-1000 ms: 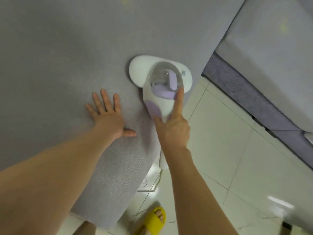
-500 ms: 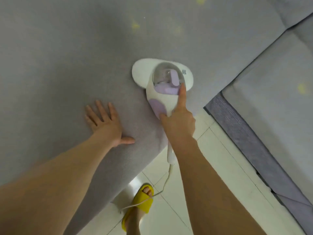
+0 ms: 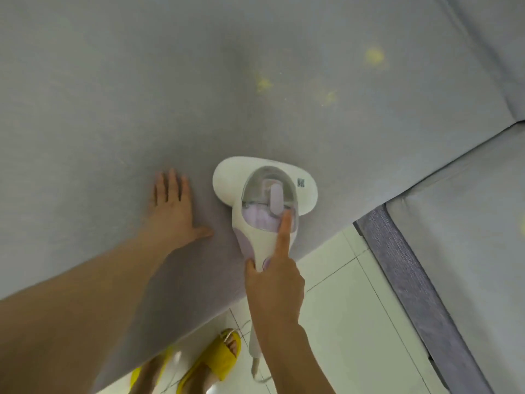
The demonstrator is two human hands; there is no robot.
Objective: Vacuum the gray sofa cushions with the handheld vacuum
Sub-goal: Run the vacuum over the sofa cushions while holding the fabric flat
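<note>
1. One gray sofa cushion [image 3: 142,95] fills most of the view, its front edge running diagonally down to the tiled floor [image 3: 355,308]; a second cushion [image 3: 468,237] lies to the right, across a seam.
2. Both forearms reach in from below. The left hand [image 3: 173,206] lies flat on the cushion, fingers [image 3: 167,186] straight and a little spread, gripping nothing, just beside the vacuum.
3. The right hand [image 3: 274,282] is wrapped round the handle, its index finger stretched forward along the top to the clear dust cup, the thumb on the handle's left side. How the other fingers sit underneath is hidden.
4. The vacuum [image 3: 264,200] sits on the cushion near its front edge, wide white head flat on the fabric. Its long axis runs from the handle at the person's side up and away; a cord [image 3: 254,356] trails from the handle to the floor.
5. Yellow slippers [image 3: 216,362] show below the cushion edge.
6. Yellow crumb patches [image 3: 264,84] lie ahead of the head, further up the cushion and slightly right, well apart from it. Judging by this, a push straight along the handle's axis, veering right, would bring the head over them; the right hand is the one placed for it.
</note>
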